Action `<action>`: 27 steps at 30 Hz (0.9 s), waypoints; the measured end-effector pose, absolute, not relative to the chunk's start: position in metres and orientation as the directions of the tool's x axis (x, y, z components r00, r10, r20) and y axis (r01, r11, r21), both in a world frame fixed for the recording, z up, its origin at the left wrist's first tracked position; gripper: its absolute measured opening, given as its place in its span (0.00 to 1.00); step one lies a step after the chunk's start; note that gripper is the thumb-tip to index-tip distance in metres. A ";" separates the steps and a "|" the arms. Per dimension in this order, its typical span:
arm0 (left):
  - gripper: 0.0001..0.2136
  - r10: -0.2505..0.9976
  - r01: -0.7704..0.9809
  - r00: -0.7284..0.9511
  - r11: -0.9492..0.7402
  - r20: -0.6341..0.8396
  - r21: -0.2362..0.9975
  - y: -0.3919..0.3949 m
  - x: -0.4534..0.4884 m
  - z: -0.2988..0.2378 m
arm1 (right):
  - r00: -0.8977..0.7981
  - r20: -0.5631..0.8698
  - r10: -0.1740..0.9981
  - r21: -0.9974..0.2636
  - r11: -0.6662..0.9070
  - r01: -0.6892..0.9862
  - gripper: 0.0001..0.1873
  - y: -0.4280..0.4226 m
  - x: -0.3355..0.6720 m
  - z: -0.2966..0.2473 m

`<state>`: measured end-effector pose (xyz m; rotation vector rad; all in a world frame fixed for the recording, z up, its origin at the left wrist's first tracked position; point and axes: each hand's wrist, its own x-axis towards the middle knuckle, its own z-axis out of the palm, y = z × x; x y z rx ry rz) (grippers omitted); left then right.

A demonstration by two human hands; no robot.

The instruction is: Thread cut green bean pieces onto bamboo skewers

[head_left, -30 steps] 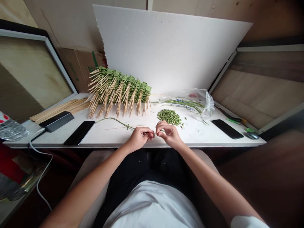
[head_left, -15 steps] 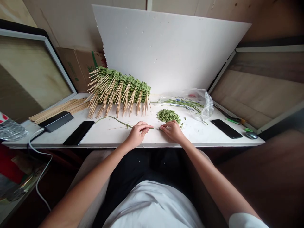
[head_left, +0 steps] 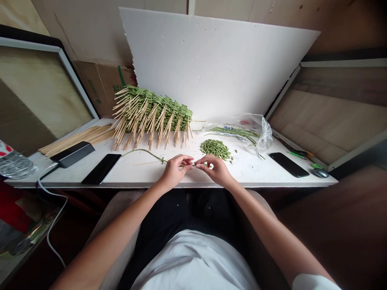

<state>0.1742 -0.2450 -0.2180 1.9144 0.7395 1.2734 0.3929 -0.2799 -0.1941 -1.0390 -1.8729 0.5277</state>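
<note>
My left hand pinches a long, thin green stem, which looks like a garlic scape. Its tail curves left across the table to a black phone. My right hand is pinched shut against the tips of my left fingers, at the scape's end. A bit of green shows under the right fingers. Just behind that hand lies a heap of short cut green pieces. A thin bare stick lies left of my left hand. What sits exactly between the fingertips is partly hidden.
Skewers threaded with green pieces are stacked at the back left, beside loose bare skewers. More green stems lie by a clear plastic bag. A second phone and a mouse are right. A white board stands behind.
My right hand has moved left, closing the gap, and its fingertips now meet those of my left hand at the stem's end. My left hand stays almost in place.
</note>
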 end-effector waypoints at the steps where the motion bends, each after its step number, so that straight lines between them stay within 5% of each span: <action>1: 0.11 0.760 0.119 0.368 -0.611 0.536 0.783 -0.244 0.172 -0.216 | -0.218 0.524 0.823 -0.699 0.562 0.442 0.15 -0.280 0.393 -0.194; 5: 0.05 0.711 0.252 0.411 -0.691 0.571 0.678 -0.241 0.167 -0.212 | -0.185 0.580 0.793 -0.659 0.590 0.465 0.12 -0.281 0.393 -0.193; 12: 0.06 0.680 0.199 0.421 -0.714 0.600 0.671 -0.252 0.173 -0.207 | -0.218 0.637 0.739 -0.557 0.638 0.532 0.10 -0.290 0.381 -0.188; 21: 0.08 0.716 -0.024 0.436 -0.597 0.545 0.802 -0.255 0.177 -0.204 | -0.172 0.602 0.779 -0.740 0.626 0.244 0.18 -0.288 0.375 -0.198; 27: 0.11 0.754 0.073 0.397 -0.595 0.524 0.801 -0.239 0.167 -0.211 | 0.010 0.583 0.813 -0.606 0.426 0.671 0.18 -0.259 0.420 -0.207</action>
